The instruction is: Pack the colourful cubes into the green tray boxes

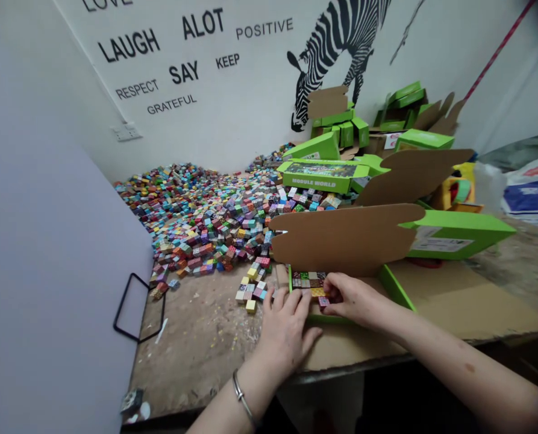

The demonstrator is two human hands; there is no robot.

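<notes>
A green-edged cardboard box point(397, 288) lies with its lid up on a cardboard sheet. Small patterned cubes point(308, 277) sit in rows at its left end. My right hand point(352, 300) reaches into the box, thumb and fingers pinching a purple patterned cube point(323, 302) at the front of those rows. Over the box's front left corner lies my left hand point(285, 331), its fingers stretched out and thumb apart. Its fingertips touch the rim or the cubes there; I cannot tell which. A few loose cubes point(250, 306) lie just left of it.
A large heap of colourful cubes point(196, 223) spreads across the table behind and to the left. More green boxes point(316, 181) stand behind the open lid point(345, 238). At the left, a pale panel point(56, 241) bears a black wire handle point(138, 310). A plastic bag point(531, 190) lies far right.
</notes>
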